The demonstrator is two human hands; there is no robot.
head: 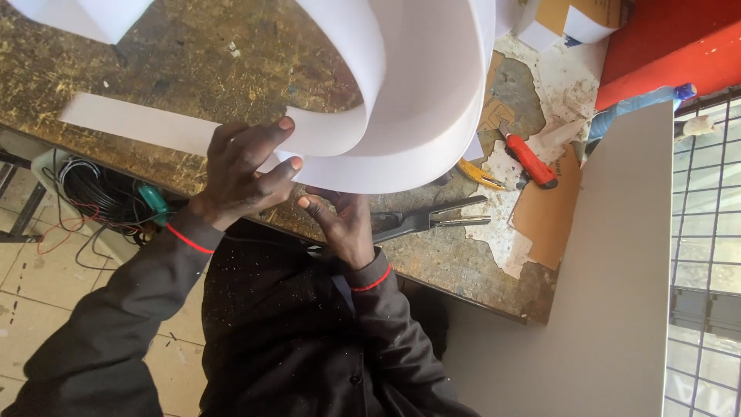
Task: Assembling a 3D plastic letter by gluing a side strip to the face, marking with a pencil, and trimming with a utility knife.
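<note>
Left hand [243, 170]: fingers spread and curled over the near edge of a curved white plastic strip [401, 116], thumb and forefinger pinching the strip where it bends into a loop. Right hand [343, 220]: set just below the loop, thumb raised against the strip's lower edge, the other fingers curled beneath it; whether they close on the strip cannot be told. Both wrists show dark sleeves with red cuff trim.

The strip rises from the hands in a wide coil that fills the upper middle of the view; one flat tail [131, 123] runs left across the bench from under the left hand.

The coil lies over a worn workbench [193, 54] with a stained, pitted brown top. Right of the right hand, on the bench, lie metal pliers [432, 220] with open jaws pointing right. Farther right and beyond them lie a yellow-handled tool [478, 174], partly hidden by the strip, and a red-handled utility knife [531, 161], resting on torn cardboard [548, 212] and scraps. At the far right corner a blue-capped bottle [641, 104] lies on its side beside a red surface [671, 46]. A pale grey panel [617, 293] leans along the bench's right edge, with a wire grille [706, 255] beyond it.

Below the bench at left, a tangle of black and red wires [96, 197] rests over a tiled floor [31, 309].
</note>
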